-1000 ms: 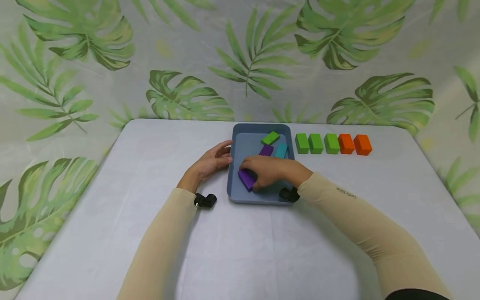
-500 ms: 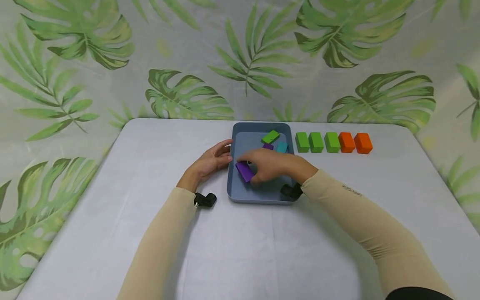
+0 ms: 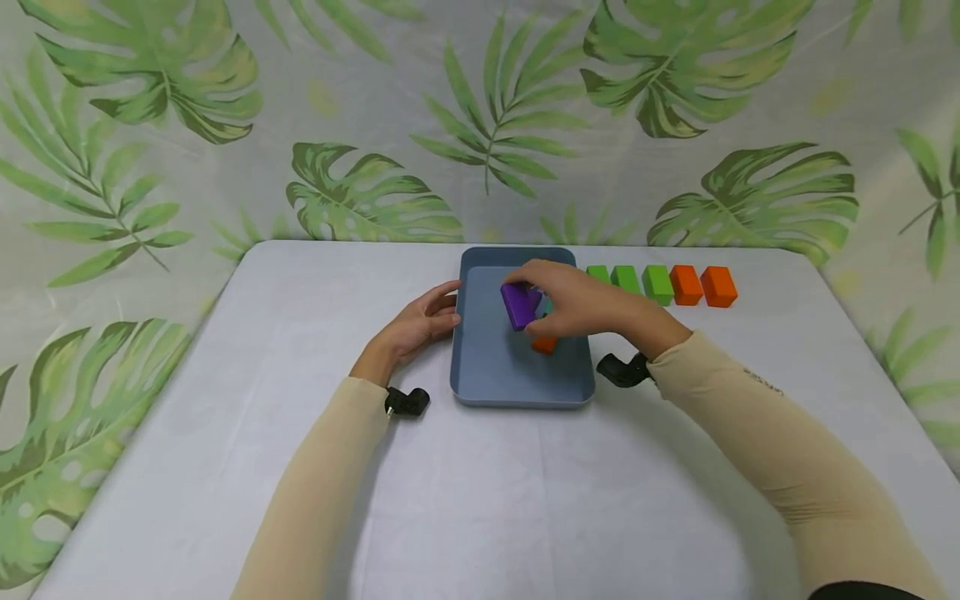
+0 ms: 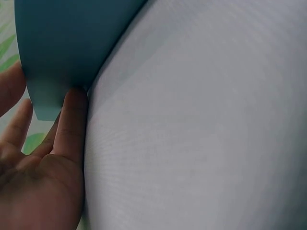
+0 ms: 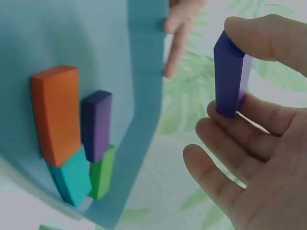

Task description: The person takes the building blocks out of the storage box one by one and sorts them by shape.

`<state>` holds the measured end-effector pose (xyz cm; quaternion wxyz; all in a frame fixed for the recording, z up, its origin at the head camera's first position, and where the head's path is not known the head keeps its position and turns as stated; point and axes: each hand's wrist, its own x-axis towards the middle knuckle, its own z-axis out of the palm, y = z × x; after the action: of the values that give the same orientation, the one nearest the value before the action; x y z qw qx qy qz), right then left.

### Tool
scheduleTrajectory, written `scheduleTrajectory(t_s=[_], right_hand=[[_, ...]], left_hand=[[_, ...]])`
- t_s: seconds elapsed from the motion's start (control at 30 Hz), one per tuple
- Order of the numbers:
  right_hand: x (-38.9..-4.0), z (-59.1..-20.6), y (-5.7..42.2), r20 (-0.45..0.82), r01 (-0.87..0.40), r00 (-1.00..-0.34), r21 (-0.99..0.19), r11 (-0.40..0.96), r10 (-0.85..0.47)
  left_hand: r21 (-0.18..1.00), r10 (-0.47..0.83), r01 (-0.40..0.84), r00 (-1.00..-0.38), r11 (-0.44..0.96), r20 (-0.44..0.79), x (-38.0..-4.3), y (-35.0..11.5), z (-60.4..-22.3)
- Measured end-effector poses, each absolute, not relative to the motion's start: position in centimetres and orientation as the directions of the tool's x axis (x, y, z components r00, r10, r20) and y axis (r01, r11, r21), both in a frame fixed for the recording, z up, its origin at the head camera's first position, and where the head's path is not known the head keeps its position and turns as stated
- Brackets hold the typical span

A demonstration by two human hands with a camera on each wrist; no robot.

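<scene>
My right hand (image 3: pixel 581 298) pinches a purple block (image 3: pixel 516 307) between thumb and fingertips, held up over the blue-grey tray (image 3: pixel 483 371). The right wrist view shows this grip on the block (image 5: pixel 228 79) closely. In the tray lie an orange block (image 5: pixel 56 115), a second purple block (image 5: pixel 96 125), a teal block (image 5: pixel 72 177) and a green block (image 5: pixel 102 172); the right hand partly hides them in the head view. My left hand (image 3: pixel 418 327) rests at the tray's left side, its relaxed fingers touching the outer wall (image 4: pixel 62 52).
Just right of the tray, three green blocks (image 3: pixel 657 285) and two orange blocks (image 3: pixel 719 287) stand in a row on the white tablecloth (image 3: pixel 465 508). A leaf-patterned cloth (image 3: pixel 480 100) hangs behind the table.
My right hand has lifted the purple block from the tray's lower left and carried it up and to the right. The left hand keeps its place.
</scene>
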<state>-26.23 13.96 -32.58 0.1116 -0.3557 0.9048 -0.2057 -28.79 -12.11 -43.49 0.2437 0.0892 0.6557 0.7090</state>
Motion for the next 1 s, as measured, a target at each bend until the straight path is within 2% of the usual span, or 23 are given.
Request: scheduleTrajectory(t_s=[0.2,0.43,0.63,0.77,1.0], right_hand=[[-25.1,-31.6,17.2,0.044,-0.583,-0.762,-0.478,0.656,-0.646],[-23.7,-31.3,21.6,0.07,-0.521,-0.828,-0.463,0.717,-0.556],[-22.7,-31.7,24.3,0.139,-0.524,-0.841,-0.449,0.724,-0.523],[-22.5,-32.6,25.4,0.129,-0.513,-0.849,-0.432,0.741,-0.512],[-22.5,-34.5,26.2,-0.01,-0.457,-0.867,-0.382,0.804,-0.498]], left_hand=[[0.975,0.475,-0.222,-0.86,-0.018,-0.187,-28.9,-12.1,-43.6],[0.974,0.476,-0.227,-0.859,-0.025,-0.188,-28.7,-12.2,-43.4],[0.974,0.472,-0.226,-0.861,-0.02,-0.19,-28.6,-12.2,-43.5],[0.973,0.466,-0.23,-0.863,-0.018,-0.195,-28.6,-12.3,-43.6],[0.976,0.468,-0.218,-0.864,-0.011,-0.187,-28.8,-12.2,-43.6]])
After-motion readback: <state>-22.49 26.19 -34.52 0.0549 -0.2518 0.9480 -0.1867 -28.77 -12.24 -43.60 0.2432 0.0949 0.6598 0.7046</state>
